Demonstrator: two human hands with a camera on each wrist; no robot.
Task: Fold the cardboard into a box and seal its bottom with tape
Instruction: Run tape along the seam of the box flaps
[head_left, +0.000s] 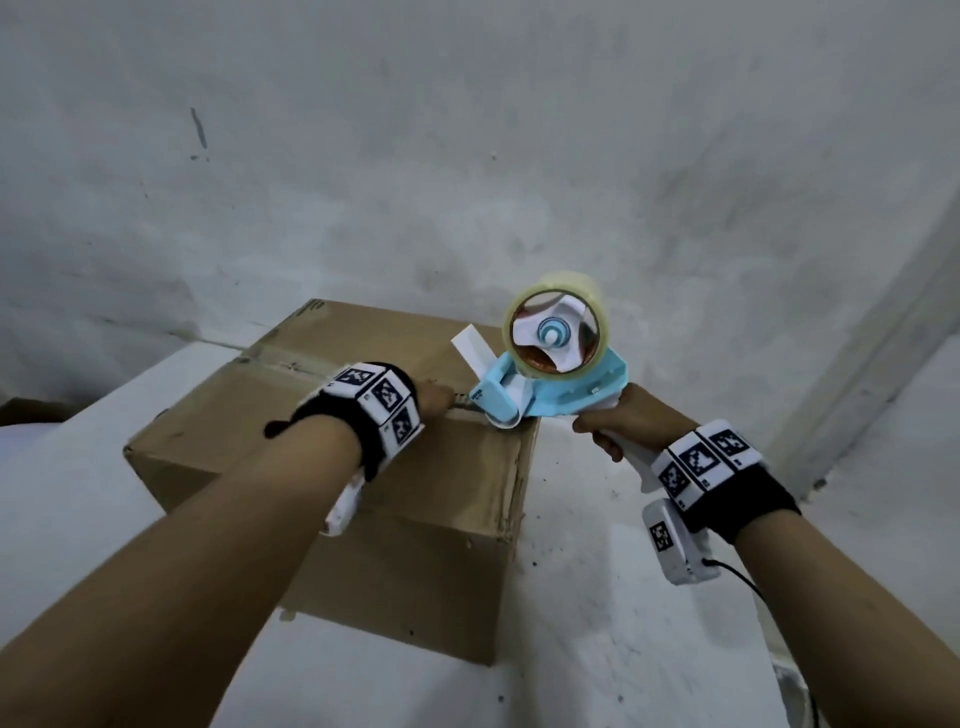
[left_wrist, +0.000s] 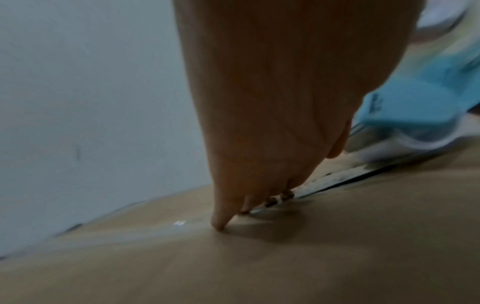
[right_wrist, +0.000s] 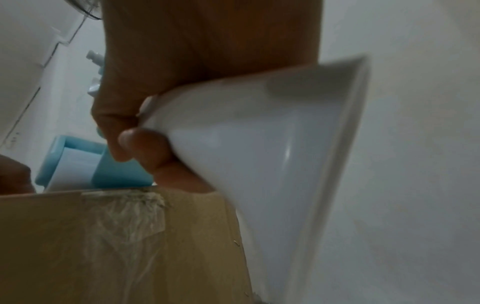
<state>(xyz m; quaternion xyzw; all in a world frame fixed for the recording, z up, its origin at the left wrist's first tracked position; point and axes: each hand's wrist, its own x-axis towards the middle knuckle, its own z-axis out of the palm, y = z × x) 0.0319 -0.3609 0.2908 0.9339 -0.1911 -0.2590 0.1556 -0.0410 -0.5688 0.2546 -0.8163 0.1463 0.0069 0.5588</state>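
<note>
A brown cardboard box stands on the white table with its flaps closed on top. My left hand presses straight fingers down on the box top, right at the clear tape strip along the seam. My right hand grips the white handle of a light-blue tape dispenser, which carries a clear tape roll. The dispenser's nose sits at the box's top right edge, just beyond my left fingertips. Wrinkled clear tape hangs down the box's side.
The white table extends in front of and to the right of the box. A grey wall rises right behind it. A brown flat piece lies at the far left edge. A pale vertical trim runs down on the right.
</note>
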